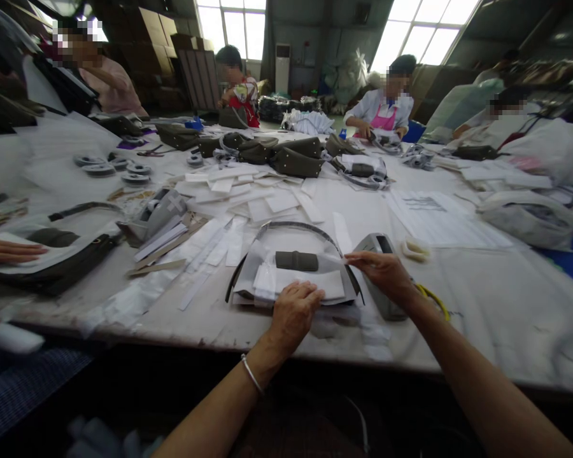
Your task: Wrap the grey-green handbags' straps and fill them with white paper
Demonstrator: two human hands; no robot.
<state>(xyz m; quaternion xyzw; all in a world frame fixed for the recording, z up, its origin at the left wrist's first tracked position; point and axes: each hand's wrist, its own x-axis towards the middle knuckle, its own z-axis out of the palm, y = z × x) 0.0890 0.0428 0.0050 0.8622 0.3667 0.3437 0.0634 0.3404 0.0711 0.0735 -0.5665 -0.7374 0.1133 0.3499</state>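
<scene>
A dark bag lies on the table in front of me, its strap (303,227) arched behind it. White paper (332,284) covers its near part, and a dark olive piece (296,261) shows at its middle. My left hand (296,312), with a bangle on the wrist, rests on the paper, its fingers spread over the front edge. At the bag's right side, my right hand (379,270) has its fingertips pressed together at the edge of the thin wrapping; what they hold is too small to make out. Beside that hand stands a grey tape dispenser (384,299).
White sheets (277,200) and strips lie behind and left of the bag. Another tape dispenser (160,216) is further left. At the far left, a person's hand (12,250) rests on another bag. Olive bags (296,159) line the table's middle, with several people around.
</scene>
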